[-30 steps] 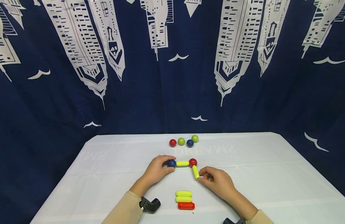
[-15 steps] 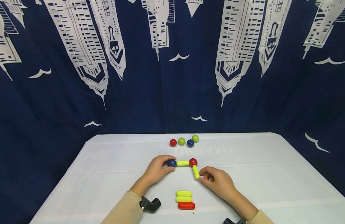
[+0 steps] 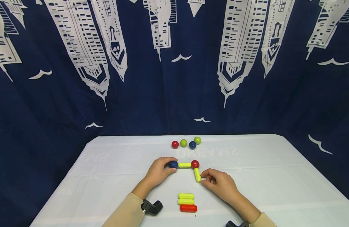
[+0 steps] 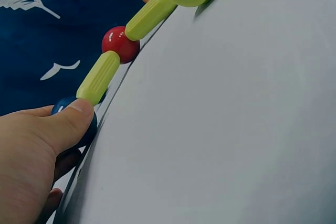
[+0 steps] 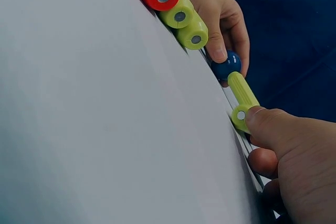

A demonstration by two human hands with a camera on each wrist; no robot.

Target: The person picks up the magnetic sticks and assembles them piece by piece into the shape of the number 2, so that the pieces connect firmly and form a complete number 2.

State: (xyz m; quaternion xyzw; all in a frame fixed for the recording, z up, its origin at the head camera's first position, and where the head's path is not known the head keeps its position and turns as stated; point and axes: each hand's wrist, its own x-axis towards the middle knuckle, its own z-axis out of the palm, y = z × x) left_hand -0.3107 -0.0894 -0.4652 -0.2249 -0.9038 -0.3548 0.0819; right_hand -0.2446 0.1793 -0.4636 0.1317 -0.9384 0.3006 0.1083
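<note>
My left hand (image 3: 158, 171) pinches a blue ball (image 3: 174, 165) between thumb and fingers. From that ball a yellow-green rod (image 3: 184, 165) runs right to a red ball (image 3: 195, 164). A second yellow-green rod (image 3: 197, 175) slants toward me from the red ball. My right hand (image 3: 221, 184) pinches this rod near its free end. In the right wrist view, the thumb lies against the rod's end (image 5: 241, 115), which shows a pale metal disc; the fingertips behind it are hidden. The left wrist view shows both rods and the red ball (image 4: 121, 43) in one chain.
Two loose yellow-green rods (image 3: 186, 199) and a red rod (image 3: 188, 208) lie side by side nearer me. At the back are a red ball (image 3: 175, 144), two green balls (image 3: 183, 143) and a blue ball (image 3: 192, 145). A white cloth (image 3: 106, 183) covers the table.
</note>
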